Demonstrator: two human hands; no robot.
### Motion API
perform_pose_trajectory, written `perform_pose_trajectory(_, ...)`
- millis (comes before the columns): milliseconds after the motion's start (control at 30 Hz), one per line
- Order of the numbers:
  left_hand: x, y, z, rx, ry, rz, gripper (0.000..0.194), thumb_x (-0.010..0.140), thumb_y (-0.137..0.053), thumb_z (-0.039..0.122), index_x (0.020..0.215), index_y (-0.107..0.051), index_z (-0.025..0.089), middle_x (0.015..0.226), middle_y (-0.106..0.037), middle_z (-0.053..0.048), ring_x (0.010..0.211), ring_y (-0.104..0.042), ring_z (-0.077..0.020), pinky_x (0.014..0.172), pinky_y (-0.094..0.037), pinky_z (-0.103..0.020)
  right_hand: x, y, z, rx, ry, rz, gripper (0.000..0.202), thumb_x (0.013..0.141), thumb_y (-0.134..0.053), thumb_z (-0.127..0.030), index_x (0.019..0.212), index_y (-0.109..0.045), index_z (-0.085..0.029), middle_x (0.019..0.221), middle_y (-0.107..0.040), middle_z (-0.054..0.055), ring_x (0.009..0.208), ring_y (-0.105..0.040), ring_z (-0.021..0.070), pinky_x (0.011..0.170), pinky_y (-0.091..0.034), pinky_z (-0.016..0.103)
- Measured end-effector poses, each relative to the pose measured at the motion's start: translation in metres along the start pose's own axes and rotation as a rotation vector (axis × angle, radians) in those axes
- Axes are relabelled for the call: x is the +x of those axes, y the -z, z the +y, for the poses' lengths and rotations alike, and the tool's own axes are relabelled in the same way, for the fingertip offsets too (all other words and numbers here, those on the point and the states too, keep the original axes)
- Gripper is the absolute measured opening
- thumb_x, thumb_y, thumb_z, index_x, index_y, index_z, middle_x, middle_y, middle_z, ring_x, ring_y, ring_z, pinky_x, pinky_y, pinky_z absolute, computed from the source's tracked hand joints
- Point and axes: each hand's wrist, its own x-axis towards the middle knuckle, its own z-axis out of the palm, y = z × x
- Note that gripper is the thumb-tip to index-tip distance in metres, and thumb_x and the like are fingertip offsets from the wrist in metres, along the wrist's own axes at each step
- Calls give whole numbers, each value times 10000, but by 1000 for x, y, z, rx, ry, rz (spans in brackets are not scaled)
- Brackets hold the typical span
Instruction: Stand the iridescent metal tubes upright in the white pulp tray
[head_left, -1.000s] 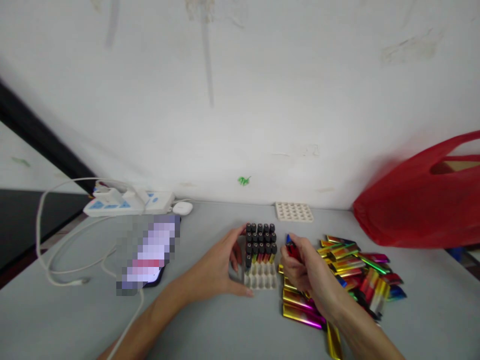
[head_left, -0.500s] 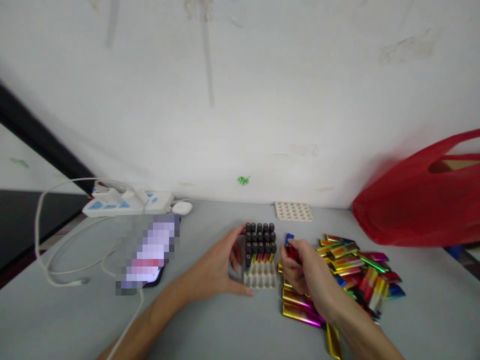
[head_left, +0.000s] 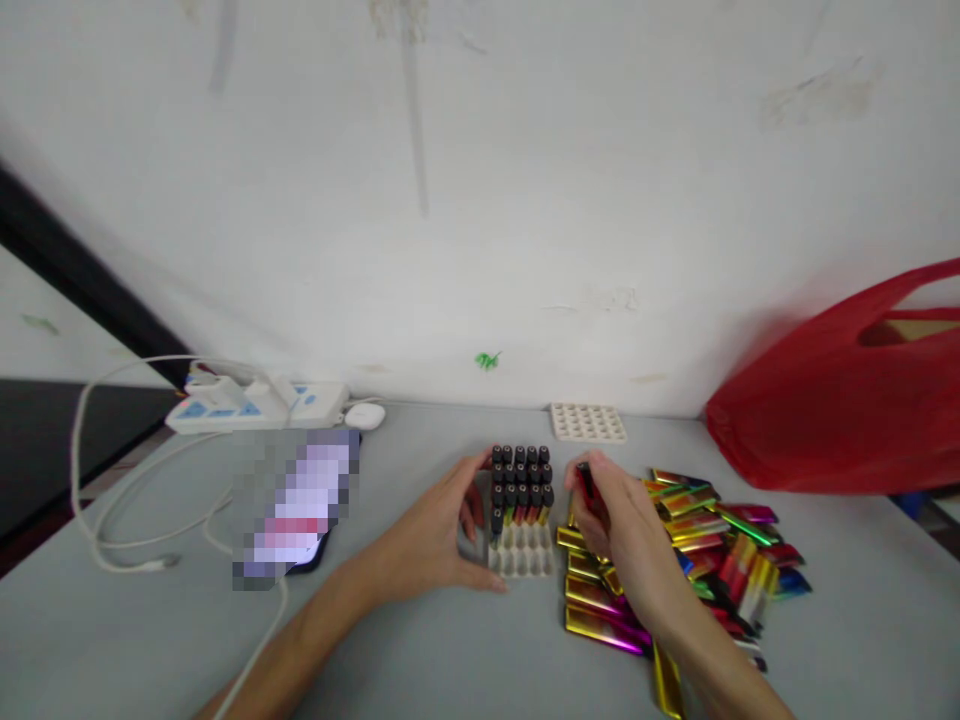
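Note:
My left hand (head_left: 424,530) is curved around the left side of a pale tray with holes (head_left: 525,562), its fingertips at the back corner and its thumb at the front corner. Several slim sticks with black tops (head_left: 520,475) stand upright in the tray's rear rows, and bare holes show in the front rows. To the tray's right, my right hand (head_left: 619,510) is closed on a shiny red stick with a black end (head_left: 586,485), held upright. Fingers hide most of that stick. Beneath and beside this hand lies a loose pile of metallic multicoloured sticks (head_left: 739,565).
A second white holed plate (head_left: 589,422) lies by the wall. On the right stands a red bag (head_left: 832,410). To the left are a phone (head_left: 307,510) with a blurred screen, a power strip (head_left: 322,405), a white charging puck (head_left: 365,415) and a loose white cable (head_left: 79,450).
My right hand has turned and risen slightly; the blue end that showed above its fingers is out of sight, and a black end shows instead. The left hand and tray stay put.

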Motion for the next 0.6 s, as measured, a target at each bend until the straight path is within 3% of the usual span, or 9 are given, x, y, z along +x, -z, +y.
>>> perform_pose_trajectory(133,0,0,0,1,-15,-5,1443,584,-1129,363,1753,-285,293,1439,-624,-122,1178,-677,-340,966,-605,-457,-4,-3,-10,92,27,48,555,1055,-596,-743,1139,-692,-204,632,-494,-59,533,-372,135,472,-277,238)
perform_pose_trajectory(267,0,1,2,-3,-20,3,1439,585,-1133,357,1754,-297,296,1433,-633,-122,1183,-677,-348,965,-605,-456,-2,0,-7,114,83,65,528,1073,-639,-687,1229,-740,-193,706,-533,-39,618,-440,145,549,-360,248)
perform_pose_trajectory(500,0,0,1,-9,-24,6,1444,574,-1140,365,1752,-308,290,1442,-633,-136,1158,-685,-346,947,-609,-451,-1,4,1,212,95,-26,378,1036,-768,-587,1180,-850,-247,911,-658,15,829,-576,173,768,-472,281)
perform_pose_trajectory(600,0,-1,-2,-15,-28,14,1439,569,-1138,408,1744,-314,300,1435,-638,-133,1152,-689,-348,955,-612,-466,-3,5,-6,76,168,-51,329,981,-836,-570,1086,-893,-263,917,-626,13,867,-559,183,798,-455,298)
